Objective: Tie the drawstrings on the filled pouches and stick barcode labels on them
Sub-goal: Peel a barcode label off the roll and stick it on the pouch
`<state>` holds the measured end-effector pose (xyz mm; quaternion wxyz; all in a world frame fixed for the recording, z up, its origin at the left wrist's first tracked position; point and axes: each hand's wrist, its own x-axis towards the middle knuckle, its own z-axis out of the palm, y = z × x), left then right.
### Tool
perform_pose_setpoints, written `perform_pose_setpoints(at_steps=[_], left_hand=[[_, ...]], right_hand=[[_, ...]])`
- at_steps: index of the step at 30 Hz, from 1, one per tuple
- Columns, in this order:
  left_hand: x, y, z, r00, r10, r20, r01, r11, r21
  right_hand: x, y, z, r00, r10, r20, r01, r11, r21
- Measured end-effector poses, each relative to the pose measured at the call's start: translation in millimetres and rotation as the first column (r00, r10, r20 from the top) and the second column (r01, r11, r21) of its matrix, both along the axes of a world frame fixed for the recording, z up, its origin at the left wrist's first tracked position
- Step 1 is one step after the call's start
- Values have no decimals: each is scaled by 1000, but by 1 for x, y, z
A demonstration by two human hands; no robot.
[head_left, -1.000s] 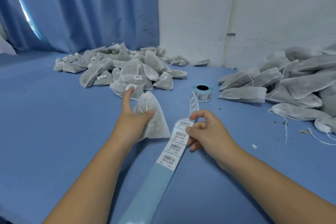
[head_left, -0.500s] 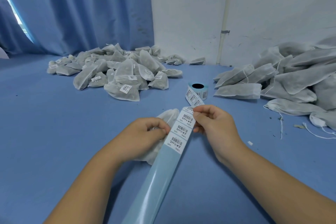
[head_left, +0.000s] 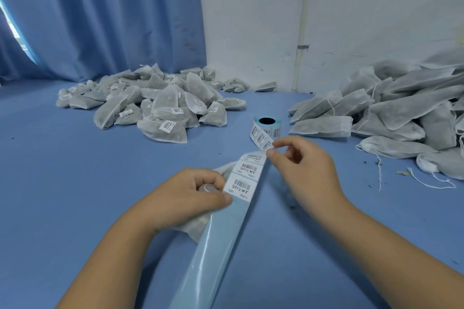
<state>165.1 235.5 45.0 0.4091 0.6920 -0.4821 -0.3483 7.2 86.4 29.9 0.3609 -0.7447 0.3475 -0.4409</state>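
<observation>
The left hand [head_left: 190,198] is clenched around a white non-woven drawstring pouch [head_left: 198,229] with greyish filling, held just above the near middle of the blue-covered bench [head_left: 62,183]. A loop of the pouch's white cord shows between the curled fingers. The thumb of that hand presses the edge of a pale blue glossy backing strip [head_left: 218,253] that carries white barcode labels. The strip runs from the near edge of the bench, across the pouch, to a small label roll [head_left: 266,124] standing on end toward the far middle.

The right hand [head_left: 306,165] pinches one white barcode label [head_left: 268,147] between thumb and forefinger, right at the strip, with its other fingers loosely curled. The label is blurred, so I cannot tell whether it has come fully off the backing.

At the far left corner of the bench, in front of a blue pleated curtain [head_left: 100,15], lies a heap of labelled pouches [head_left: 163,105]. Along the right edge sits a larger heap of unlabelled pouches [head_left: 401,113], with loose white cords trailing toward the near side. The roll stands between the two heaps. Behind the far edge is a white wall [head_left: 376,7] with a pale upright pipe [head_left: 302,22].
</observation>
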Motion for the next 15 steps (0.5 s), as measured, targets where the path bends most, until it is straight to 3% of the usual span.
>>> perform_pose_setpoints(at_steps=[2, 5, 9, 15], left_hand=[[0, -1, -1, 1000, 1, -11, -1, 1000, -20], [-1, -1, -1, 1000, -9, -12, 9, 999, -47], [-4, 1, 1, 998, -52, -36, 48, 992, -116], [-5, 1, -2, 996, -95, 3, 94, 977, -190]], right_hand=[[-11, 15, 7, 1000, 16, -20, -22, 937, -348], [-16, 42, 8, 971, 166, -175, -239, 756, -610], [-13, 52, 5, 931, 161, -328, -336, 728, -598], [-15, 52, 0, 922, 223, -317, -355, 815, -458]])
